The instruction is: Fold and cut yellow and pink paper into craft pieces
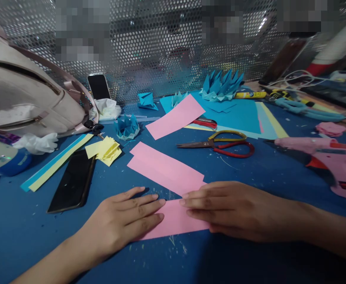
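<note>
A pink paper strip (175, 219) lies flat on the blue table (249, 173) in front of me. My left hand (125, 219) presses its left end with the fingers flat. From the right, my right hand (229, 209) lies flat over its other end, fingertips almost meeting the left ones. Neither hand grips anything. Just beyond the fingers lie two overlapping pink strips (163, 167), and another pink strip (175, 116) lies farther back.
Scissors (220, 144) lie mid-table, a pink glue gun (329, 157) at right. A black phone (73, 181), folded yellow paper (106, 150), blue-yellow strips (54, 163) and a bag (27, 98) are at left. Blue origami pieces (221, 85) and blue sheets sit before a perforated metal wall.
</note>
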The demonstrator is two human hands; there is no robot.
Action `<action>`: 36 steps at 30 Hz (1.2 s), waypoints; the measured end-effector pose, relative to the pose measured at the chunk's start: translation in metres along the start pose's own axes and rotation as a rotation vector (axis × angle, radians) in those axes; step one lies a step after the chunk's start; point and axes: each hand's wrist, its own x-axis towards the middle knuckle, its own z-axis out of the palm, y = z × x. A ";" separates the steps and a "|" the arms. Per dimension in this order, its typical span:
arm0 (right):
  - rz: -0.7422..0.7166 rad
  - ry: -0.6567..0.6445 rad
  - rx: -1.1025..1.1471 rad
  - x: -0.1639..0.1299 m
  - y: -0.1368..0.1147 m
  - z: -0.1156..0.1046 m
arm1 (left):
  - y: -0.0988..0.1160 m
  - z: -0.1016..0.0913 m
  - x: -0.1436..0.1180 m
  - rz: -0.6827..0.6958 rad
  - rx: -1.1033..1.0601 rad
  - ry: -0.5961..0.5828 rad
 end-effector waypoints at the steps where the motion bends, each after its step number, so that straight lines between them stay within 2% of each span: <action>1: 0.002 0.003 0.000 0.000 0.000 0.000 | 0.000 0.000 0.000 0.001 0.001 -0.004; 10: 0.004 0.007 0.027 0.001 0.000 -0.001 | 0.005 0.000 0.002 0.010 0.067 0.013; 21: -0.008 0.007 0.042 0.004 0.000 -0.003 | 0.021 -0.013 0.019 0.083 0.231 -0.041; 27: -0.003 0.009 0.153 0.004 0.002 -0.007 | 0.026 -0.006 0.022 0.105 0.298 -0.077; 31: 0.025 -0.062 0.146 -0.001 0.004 -0.015 | 0.032 -0.002 0.028 0.099 0.325 -0.103; 36: 0.085 -0.147 0.054 -0.010 0.000 -0.022 | 0.034 -0.008 0.043 0.115 0.308 -0.165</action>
